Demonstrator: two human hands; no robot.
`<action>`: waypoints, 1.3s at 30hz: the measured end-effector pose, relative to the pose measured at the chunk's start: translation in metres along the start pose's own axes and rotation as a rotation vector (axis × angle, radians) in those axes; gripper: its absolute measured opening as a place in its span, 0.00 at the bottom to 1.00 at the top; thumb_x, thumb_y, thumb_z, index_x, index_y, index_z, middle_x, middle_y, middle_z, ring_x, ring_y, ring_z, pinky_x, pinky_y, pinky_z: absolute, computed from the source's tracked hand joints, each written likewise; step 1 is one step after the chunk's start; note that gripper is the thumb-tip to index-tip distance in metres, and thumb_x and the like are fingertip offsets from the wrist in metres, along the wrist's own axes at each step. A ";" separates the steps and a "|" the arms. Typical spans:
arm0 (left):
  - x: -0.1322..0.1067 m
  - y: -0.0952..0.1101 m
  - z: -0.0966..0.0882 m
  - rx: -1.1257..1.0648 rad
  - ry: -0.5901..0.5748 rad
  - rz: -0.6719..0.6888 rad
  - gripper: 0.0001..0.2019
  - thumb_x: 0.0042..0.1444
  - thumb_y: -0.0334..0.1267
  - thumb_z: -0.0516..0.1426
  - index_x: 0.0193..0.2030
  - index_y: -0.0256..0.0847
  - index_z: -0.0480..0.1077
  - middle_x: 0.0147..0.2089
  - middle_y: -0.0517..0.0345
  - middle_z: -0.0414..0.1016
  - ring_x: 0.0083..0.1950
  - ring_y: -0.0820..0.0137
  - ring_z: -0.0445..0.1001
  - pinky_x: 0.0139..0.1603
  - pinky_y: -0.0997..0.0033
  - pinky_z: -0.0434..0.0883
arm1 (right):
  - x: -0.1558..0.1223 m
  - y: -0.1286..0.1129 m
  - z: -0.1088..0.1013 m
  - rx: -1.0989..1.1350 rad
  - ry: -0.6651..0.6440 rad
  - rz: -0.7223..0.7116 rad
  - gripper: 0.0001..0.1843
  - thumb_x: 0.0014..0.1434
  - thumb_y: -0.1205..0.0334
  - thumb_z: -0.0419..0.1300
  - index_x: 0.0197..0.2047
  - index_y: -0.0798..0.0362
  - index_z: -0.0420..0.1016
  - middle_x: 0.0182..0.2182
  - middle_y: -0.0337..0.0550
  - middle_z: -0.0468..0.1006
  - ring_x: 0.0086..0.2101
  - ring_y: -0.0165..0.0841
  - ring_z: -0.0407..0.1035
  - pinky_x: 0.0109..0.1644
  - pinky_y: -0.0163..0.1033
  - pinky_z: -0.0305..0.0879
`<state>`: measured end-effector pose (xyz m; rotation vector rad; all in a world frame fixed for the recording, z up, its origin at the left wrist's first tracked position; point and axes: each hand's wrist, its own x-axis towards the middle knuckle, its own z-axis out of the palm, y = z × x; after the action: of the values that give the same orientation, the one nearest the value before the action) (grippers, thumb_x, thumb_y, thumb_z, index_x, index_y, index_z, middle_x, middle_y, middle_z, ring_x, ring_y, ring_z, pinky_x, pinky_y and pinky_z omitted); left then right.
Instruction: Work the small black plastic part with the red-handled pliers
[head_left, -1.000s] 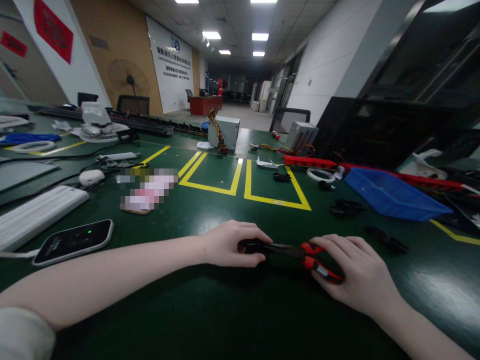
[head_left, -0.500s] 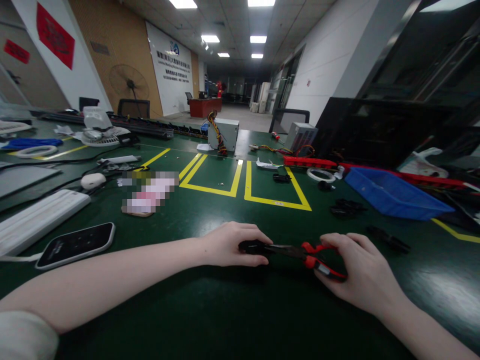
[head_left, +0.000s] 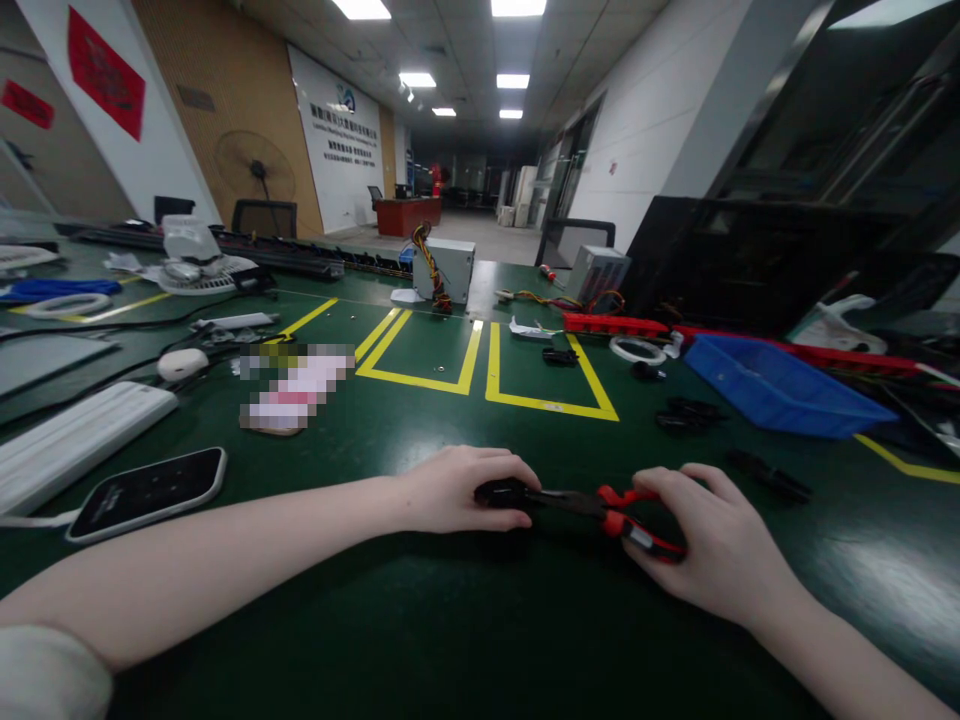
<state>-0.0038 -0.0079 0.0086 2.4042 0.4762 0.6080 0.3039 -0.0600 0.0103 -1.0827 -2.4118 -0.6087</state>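
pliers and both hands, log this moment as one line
left hand: holds black part; right hand: holds red-handled pliers; pliers: tips at black part, handles apart; blue bin: beyond right hand

On white wall panel [head_left: 337,195]: shows dark Chinese lettering [head_left: 343,120], partly legible as "大数", and smaller English line [head_left: 345,133] seemingly ending "Technology Co., Ltd", below blue logo [head_left: 346,98] | on larger red sheet [head_left: 106,73]: bears dark marks, too blurred | on black-faced device [head_left: 150,492]: carries pale lettering, illegible | on red-handled pliers [head_left: 613,522]: has white label [head_left: 640,538], unreadable
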 end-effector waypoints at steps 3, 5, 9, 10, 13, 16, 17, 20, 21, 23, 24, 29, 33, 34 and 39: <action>0.001 -0.001 -0.001 0.000 -0.051 -0.010 0.15 0.61 0.39 0.61 0.53 0.40 0.68 0.49 0.52 0.74 0.47 0.66 0.74 0.44 0.69 0.69 | -0.001 0.000 0.001 0.022 -0.010 -0.001 0.17 0.52 0.60 0.60 0.46 0.52 0.67 0.36 0.46 0.79 0.34 0.41 0.74 0.44 0.49 0.66; 0.002 -0.001 -0.002 -0.013 -0.068 -0.014 0.14 0.61 0.38 0.61 0.52 0.40 0.68 0.49 0.52 0.74 0.46 0.66 0.74 0.44 0.68 0.69 | -0.001 0.000 0.001 0.035 -0.012 0.002 0.17 0.51 0.60 0.60 0.46 0.52 0.68 0.36 0.45 0.79 0.34 0.41 0.75 0.45 0.50 0.65; 0.003 -0.002 -0.002 -0.034 -0.071 -0.015 0.14 0.60 0.38 0.61 0.52 0.40 0.68 0.49 0.52 0.73 0.47 0.65 0.74 0.45 0.68 0.69 | 0.000 -0.001 0.001 0.043 -0.021 0.013 0.18 0.51 0.59 0.61 0.46 0.51 0.67 0.36 0.45 0.79 0.34 0.41 0.75 0.45 0.50 0.66; 0.003 -0.002 -0.002 -0.035 -0.071 -0.013 0.14 0.60 0.38 0.61 0.51 0.40 0.68 0.49 0.52 0.73 0.47 0.65 0.74 0.45 0.68 0.69 | 0.000 -0.001 0.001 0.043 -0.027 0.016 0.18 0.51 0.59 0.61 0.46 0.51 0.67 0.36 0.45 0.79 0.34 0.41 0.75 0.45 0.50 0.66; 0.003 -0.001 -0.001 -0.034 -0.073 -0.010 0.14 0.61 0.38 0.61 0.51 0.39 0.67 0.49 0.52 0.73 0.46 0.66 0.73 0.44 0.69 0.69 | 0.001 -0.001 0.001 0.046 -0.035 0.024 0.18 0.51 0.59 0.60 0.46 0.50 0.67 0.36 0.45 0.79 0.34 0.41 0.75 0.45 0.51 0.66; 0.003 -0.001 -0.001 -0.033 -0.068 -0.020 0.14 0.61 0.38 0.61 0.52 0.40 0.67 0.49 0.52 0.73 0.45 0.66 0.74 0.43 0.69 0.69 | 0.000 0.000 0.001 0.046 -0.028 0.031 0.19 0.50 0.59 0.61 0.46 0.50 0.67 0.36 0.45 0.79 0.34 0.42 0.74 0.44 0.51 0.66; 0.003 -0.001 -0.001 -0.035 -0.063 -0.024 0.14 0.61 0.38 0.61 0.52 0.40 0.67 0.49 0.52 0.73 0.46 0.66 0.74 0.44 0.69 0.69 | 0.000 0.000 0.002 0.045 -0.026 0.034 0.19 0.50 0.58 0.61 0.46 0.50 0.67 0.36 0.45 0.79 0.34 0.42 0.74 0.43 0.51 0.67; 0.003 -0.001 -0.001 -0.049 -0.045 -0.023 0.16 0.61 0.38 0.61 0.54 0.40 0.67 0.51 0.51 0.73 0.49 0.65 0.73 0.47 0.67 0.69 | -0.001 0.000 0.002 0.048 -0.032 0.046 0.19 0.50 0.58 0.61 0.46 0.51 0.66 0.36 0.46 0.79 0.34 0.41 0.74 0.41 0.47 0.68; 0.003 -0.001 -0.001 -0.054 -0.041 -0.022 0.16 0.61 0.38 0.61 0.54 0.40 0.67 0.51 0.50 0.73 0.49 0.64 0.73 0.48 0.66 0.69 | -0.001 0.000 0.002 0.054 -0.041 0.054 0.19 0.51 0.58 0.61 0.46 0.51 0.66 0.36 0.46 0.78 0.34 0.40 0.74 0.39 0.46 0.68; 0.003 -0.002 0.000 -0.065 -0.031 -0.015 0.16 0.61 0.37 0.61 0.55 0.40 0.67 0.52 0.51 0.73 0.50 0.64 0.73 0.49 0.66 0.69 | -0.002 0.000 0.003 0.065 -0.053 0.074 0.19 0.51 0.58 0.61 0.47 0.51 0.65 0.35 0.46 0.78 0.31 0.38 0.73 0.35 0.42 0.68; 0.003 -0.002 0.000 -0.072 -0.024 -0.010 0.16 0.61 0.37 0.61 0.55 0.40 0.67 0.52 0.51 0.73 0.50 0.64 0.73 0.50 0.66 0.69 | -0.002 0.000 0.003 0.069 -0.057 0.086 0.20 0.51 0.58 0.61 0.47 0.51 0.65 0.34 0.45 0.78 0.30 0.37 0.73 0.33 0.41 0.68; 0.003 -0.003 0.000 -0.104 -0.013 -0.002 0.17 0.61 0.35 0.61 0.56 0.40 0.67 0.52 0.51 0.73 0.52 0.64 0.73 0.52 0.65 0.69 | -0.003 -0.001 0.004 0.115 -0.094 0.149 0.20 0.50 0.57 0.61 0.46 0.50 0.64 0.32 0.44 0.78 0.27 0.36 0.73 0.29 0.39 0.67; 0.003 -0.003 -0.001 -0.116 -0.029 -0.012 0.18 0.61 0.34 0.61 0.57 0.42 0.67 0.53 0.51 0.73 0.53 0.64 0.73 0.53 0.64 0.69 | -0.004 0.000 0.005 0.143 -0.116 0.182 0.21 0.50 0.56 0.62 0.47 0.49 0.65 0.32 0.43 0.79 0.28 0.37 0.74 0.29 0.39 0.68; 0.003 -0.003 -0.001 -0.116 -0.030 -0.010 0.18 0.61 0.34 0.61 0.57 0.41 0.67 0.53 0.51 0.73 0.53 0.64 0.73 0.53 0.65 0.69 | -0.004 0.000 0.005 0.140 -0.113 0.180 0.21 0.50 0.56 0.62 0.47 0.49 0.65 0.33 0.43 0.79 0.28 0.38 0.75 0.29 0.39 0.68; 0.004 -0.001 -0.002 -0.121 -0.029 -0.012 0.17 0.63 0.35 0.60 0.58 0.41 0.68 0.52 0.51 0.75 0.51 0.64 0.74 0.50 0.66 0.70 | -0.003 0.000 0.004 0.155 -0.091 0.160 0.21 0.51 0.57 0.61 0.49 0.49 0.66 0.35 0.44 0.80 0.30 0.38 0.76 0.32 0.40 0.70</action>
<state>-0.0019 -0.0048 0.0103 2.2911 0.4287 0.5788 0.3050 -0.0598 0.0050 -1.2442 -2.3735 -0.3206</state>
